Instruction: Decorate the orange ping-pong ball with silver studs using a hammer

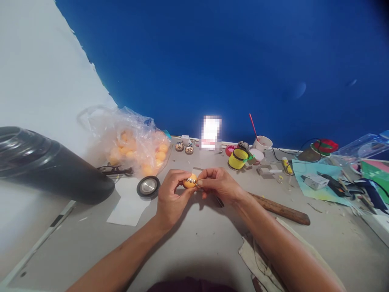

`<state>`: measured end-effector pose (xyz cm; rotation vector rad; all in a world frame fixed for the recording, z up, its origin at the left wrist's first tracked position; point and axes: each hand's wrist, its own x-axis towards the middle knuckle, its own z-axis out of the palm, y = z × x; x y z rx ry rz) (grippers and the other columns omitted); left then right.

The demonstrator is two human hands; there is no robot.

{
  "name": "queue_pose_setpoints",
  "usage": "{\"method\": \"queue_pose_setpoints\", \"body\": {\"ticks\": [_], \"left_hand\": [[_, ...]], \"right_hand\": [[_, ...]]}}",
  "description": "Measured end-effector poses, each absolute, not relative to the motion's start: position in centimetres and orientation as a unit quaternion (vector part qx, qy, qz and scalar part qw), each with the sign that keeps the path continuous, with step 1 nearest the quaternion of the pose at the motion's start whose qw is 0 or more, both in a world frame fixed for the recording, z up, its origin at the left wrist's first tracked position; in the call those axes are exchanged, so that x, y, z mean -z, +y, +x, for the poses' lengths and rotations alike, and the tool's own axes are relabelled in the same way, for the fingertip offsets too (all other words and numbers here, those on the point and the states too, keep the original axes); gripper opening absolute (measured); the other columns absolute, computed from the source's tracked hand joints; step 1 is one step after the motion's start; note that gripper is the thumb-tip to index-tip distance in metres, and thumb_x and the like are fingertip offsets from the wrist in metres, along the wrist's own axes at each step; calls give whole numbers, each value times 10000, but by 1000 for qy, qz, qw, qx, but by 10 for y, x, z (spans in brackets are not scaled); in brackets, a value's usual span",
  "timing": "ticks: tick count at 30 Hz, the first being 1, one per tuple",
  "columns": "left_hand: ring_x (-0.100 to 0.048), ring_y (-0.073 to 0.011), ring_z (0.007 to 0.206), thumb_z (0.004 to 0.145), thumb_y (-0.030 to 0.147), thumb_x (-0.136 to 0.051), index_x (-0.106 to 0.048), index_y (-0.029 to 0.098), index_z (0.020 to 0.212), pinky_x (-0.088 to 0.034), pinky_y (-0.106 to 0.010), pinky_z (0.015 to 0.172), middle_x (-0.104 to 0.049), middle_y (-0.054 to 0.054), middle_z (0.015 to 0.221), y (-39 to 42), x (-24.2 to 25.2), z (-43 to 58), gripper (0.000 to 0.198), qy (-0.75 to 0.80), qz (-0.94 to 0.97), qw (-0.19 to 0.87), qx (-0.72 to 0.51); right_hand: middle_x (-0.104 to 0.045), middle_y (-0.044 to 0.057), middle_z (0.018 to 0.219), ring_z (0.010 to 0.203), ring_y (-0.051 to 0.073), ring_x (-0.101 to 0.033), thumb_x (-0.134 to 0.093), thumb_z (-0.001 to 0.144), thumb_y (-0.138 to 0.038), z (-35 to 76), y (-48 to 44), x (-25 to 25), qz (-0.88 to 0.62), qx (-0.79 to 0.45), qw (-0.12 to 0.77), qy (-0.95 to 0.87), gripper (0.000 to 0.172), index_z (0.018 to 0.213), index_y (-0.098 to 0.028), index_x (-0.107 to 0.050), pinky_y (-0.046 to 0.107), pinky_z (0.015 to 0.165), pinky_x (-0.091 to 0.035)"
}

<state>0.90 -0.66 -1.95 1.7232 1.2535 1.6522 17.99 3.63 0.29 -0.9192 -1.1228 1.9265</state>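
Desk edge, near right: a pale crumpled cloth (258, 259) lies on the desk (188, 251), partly under the right forearm.
Left grip: the left hand (172, 194) is closed around the left side of the ball, thumb below and fingers above.
Right grip: the thumb and forefinger of the right hand (220, 186) are drawn together at the ball's right side; whether something small is pinched between them, I cannot tell.
Orange ball (190, 183): between the two hands, above the middle of the desk, with a row of silvery beads across its face.
Wooden handle (282, 209): lies to the right, running out from behind the right forearm.
White paper (127, 207): flat on the left, just beside a round black-and-silver lid (148, 186).
Dark bottle (54, 166): large, at the far left of the paper.
Glasses (117, 169): folded, beyond the paper.
Plastic bag (130, 134): clear, farther left, with more orange balls showing through.
Teal sheet (319, 182): on the right, with a small white box (316, 181) on it.
Yellow container (238, 158): far right of centre, near a white cup (263, 142) with a red stick (253, 126).
Shiny balls (184, 148): two, far, near the blue wall (212, 61).
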Motion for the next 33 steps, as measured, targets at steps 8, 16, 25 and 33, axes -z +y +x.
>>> {"method": "queue_pose_setpoints", "body": {"ticks": [8,16,25,33], "left_hand": [[-633,-173,898,761,199,-812,-704,234,988,-546,-274,762,-638,-29,965,-8,17,12,253,443,603,281,-601],[-664,-160,825,694,252,-867,-679,203,962,-546,-270,741,-666,-11,922,-12,6,14,331,446,521,480,-547],[-652,-151,836,783,304,-784,-658,192,1031,-526,-253,707,-724,-61,1023,-6,8,10,300,420,444,579,-539],[-570,-109,735,809,293,-725,-677,181,979,-460,-220,634,-723,-61,975,-1,13,7,209,418,410,594,-551]], "right_hand": [[-668,6,621,485,92,-546,-900,594,-344,183,38,-8,-342,-753,342,-446,312,707,-144,-689,215,439,-531],[-634,-20,628,544,96,-568,-849,707,-387,195,41,-4,-326,-719,304,-533,333,783,-170,-608,200,503,-511],[-668,19,738,622,143,-577,-701,813,-443,234,49,-34,-467,-488,182,-715,249,788,-198,-659,245,548,-405],[-743,119,843,754,276,-671,-869,578,-397,243,54,-26,-560,-146,-146,-803,353,825,-186,-731,288,571,-329]]}}
